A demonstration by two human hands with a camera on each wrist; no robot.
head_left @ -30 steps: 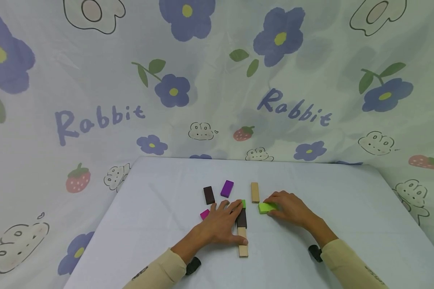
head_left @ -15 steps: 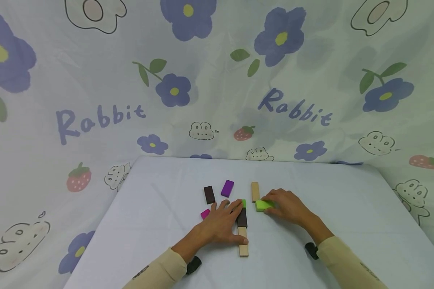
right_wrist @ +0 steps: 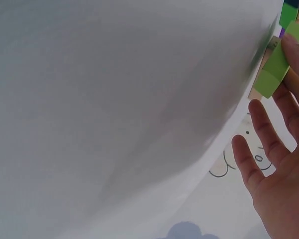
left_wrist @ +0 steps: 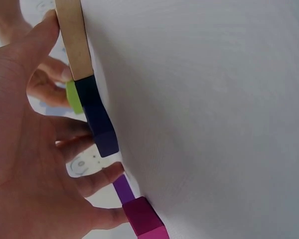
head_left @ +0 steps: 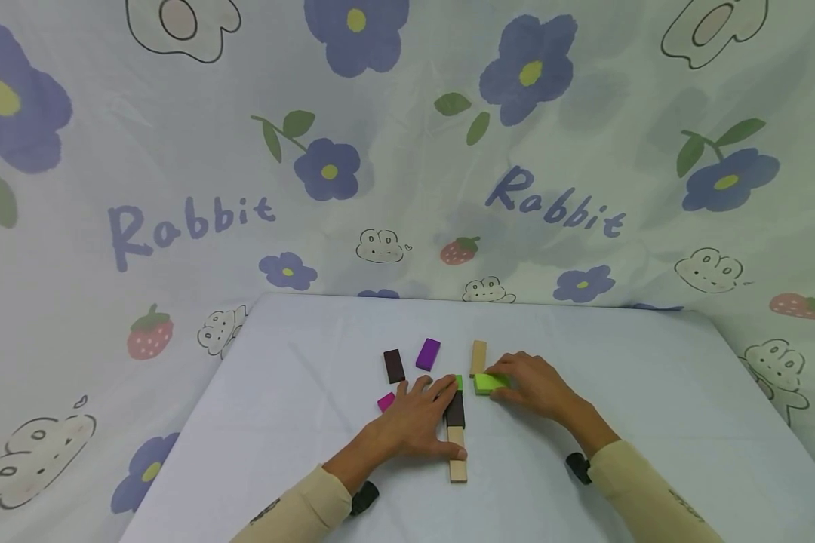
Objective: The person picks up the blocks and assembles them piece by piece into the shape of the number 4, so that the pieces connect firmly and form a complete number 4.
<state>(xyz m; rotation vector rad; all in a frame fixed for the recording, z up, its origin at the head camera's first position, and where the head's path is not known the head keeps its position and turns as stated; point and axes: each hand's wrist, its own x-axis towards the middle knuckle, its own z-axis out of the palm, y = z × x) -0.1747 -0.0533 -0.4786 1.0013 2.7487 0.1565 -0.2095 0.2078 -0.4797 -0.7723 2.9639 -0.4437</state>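
A row of blocks runs toward the front of the table: a green block [head_left: 458, 383] at its far end, a dark block [head_left: 455, 412], then light wooden blocks [head_left: 458, 472]. Over this row spreads my left hand [head_left: 410, 422], its thumb touching the wood and its index fingertip at the green end. In the left wrist view the thumb lies against a wooden block [left_wrist: 75, 42]. My right hand [head_left: 536, 386] pinches a lime green block [head_left: 489, 384] between thumb and fingers, just right of the row's far end. The other right fingers extend away from that block [right_wrist: 276, 67].
Behind the hands lie a dark brown block [head_left: 394, 366], a purple block [head_left: 429, 354] and a separate wooden block [head_left: 478, 358]. A magenta block [head_left: 385, 402] sits beside the left fingers, partly hidden. A white cloth covers the table [head_left: 299, 422]; a printed curtain hangs behind.
The right hand has moved left with the lime green block, bringing it nearer the row's far end. The left hand stays in place over the row.
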